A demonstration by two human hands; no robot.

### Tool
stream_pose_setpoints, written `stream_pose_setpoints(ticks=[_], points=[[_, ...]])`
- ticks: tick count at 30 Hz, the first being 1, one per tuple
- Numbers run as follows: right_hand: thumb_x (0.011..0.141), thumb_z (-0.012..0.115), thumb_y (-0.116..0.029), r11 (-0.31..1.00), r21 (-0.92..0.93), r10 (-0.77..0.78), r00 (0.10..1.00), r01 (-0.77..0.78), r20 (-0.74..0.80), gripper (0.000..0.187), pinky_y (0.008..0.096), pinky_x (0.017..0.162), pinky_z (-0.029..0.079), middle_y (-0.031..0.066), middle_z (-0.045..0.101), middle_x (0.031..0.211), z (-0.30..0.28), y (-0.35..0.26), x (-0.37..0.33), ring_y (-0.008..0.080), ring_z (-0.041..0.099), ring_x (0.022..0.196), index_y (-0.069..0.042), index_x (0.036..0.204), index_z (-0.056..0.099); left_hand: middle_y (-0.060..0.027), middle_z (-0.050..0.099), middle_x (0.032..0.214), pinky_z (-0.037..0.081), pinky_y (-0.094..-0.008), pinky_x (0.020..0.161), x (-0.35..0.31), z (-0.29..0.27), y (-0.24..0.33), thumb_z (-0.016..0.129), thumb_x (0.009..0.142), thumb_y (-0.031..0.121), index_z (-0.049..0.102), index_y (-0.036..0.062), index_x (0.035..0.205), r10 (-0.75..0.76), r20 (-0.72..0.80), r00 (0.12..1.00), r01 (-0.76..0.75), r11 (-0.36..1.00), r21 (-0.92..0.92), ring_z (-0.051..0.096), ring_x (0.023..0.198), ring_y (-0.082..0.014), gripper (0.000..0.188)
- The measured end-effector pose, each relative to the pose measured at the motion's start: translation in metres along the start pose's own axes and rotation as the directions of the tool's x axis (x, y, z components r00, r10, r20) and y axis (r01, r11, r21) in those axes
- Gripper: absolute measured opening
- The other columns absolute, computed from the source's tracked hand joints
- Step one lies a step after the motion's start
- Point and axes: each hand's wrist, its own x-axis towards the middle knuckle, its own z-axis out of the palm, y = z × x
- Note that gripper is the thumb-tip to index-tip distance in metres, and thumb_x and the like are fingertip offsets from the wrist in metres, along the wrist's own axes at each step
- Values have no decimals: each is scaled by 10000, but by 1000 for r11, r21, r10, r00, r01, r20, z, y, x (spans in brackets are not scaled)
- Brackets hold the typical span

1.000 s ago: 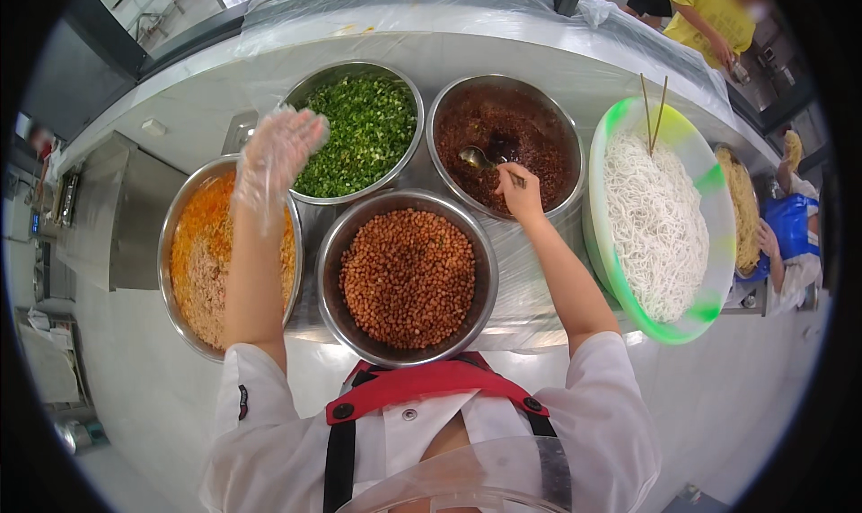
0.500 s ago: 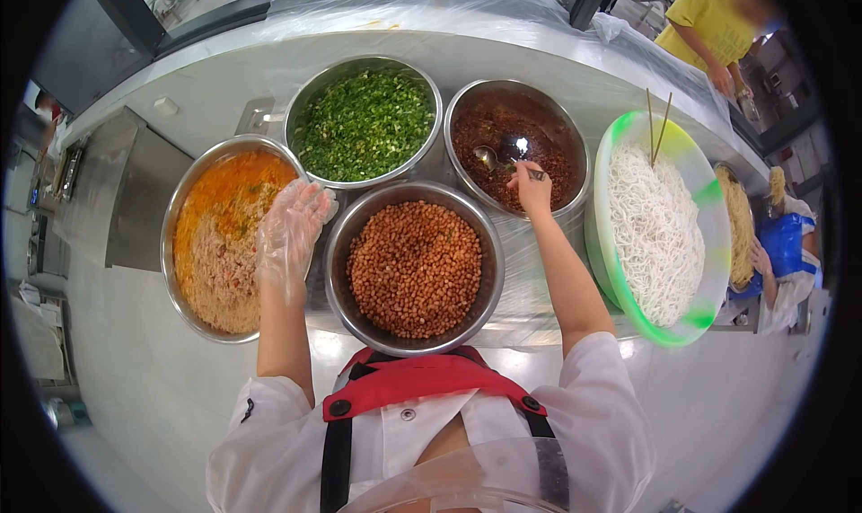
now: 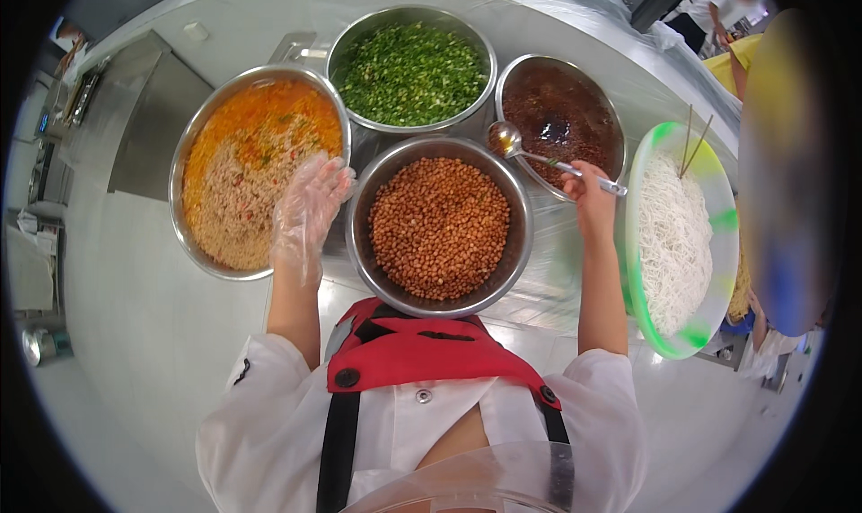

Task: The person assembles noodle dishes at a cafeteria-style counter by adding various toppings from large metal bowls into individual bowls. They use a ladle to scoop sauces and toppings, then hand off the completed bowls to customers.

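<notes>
One spoon (image 3: pixel 554 163), laden, sat grasped in our right hand (image 3: pixel 591 195); we judged it best kept level; our gloved left hand (image 3: pixel 307 200) hung released.

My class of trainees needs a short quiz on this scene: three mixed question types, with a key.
1. Multiple choice: which one holds the metal spoon? A) left hand; B) right hand.
2. True or false: the brown kernels lie nearer the person than the chopped greens.
3. Fill in: the two thin sticks stand in the green-patterned bowl of white ____.

Key: 1. B; 2. True; 3. noodles.
</notes>
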Motion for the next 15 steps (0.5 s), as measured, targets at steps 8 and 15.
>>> stream_pose_setpoints(ticks=[8, 15], points=[[870, 551, -86, 955, -258, -89, 970, 147, 224, 150, 249, 578, 465, 126, 629, 847, 57, 119, -59, 156, 610, 630, 33, 955, 586, -179, 534, 1039, 485, -385, 864, -11, 0, -1, 612, 835, 135, 504, -34, 1074, -16, 11, 1000, 16, 1000, 0, 545, 959, -294, 313], [840, 562, -17, 708, -475, -269, 822, 522, 502, 130, 288, 561, 463, 145, 594, 807, 72, 119, -99, 205, 616, 662, 28, 961, 578, -160, 554, 1006, 499, -373, 836, -13, -14, 2, 633, 820, 135, 517, -13, 1053, -25, -26, 999, 24, 1000, -16, 563, 927, -279, 299]])
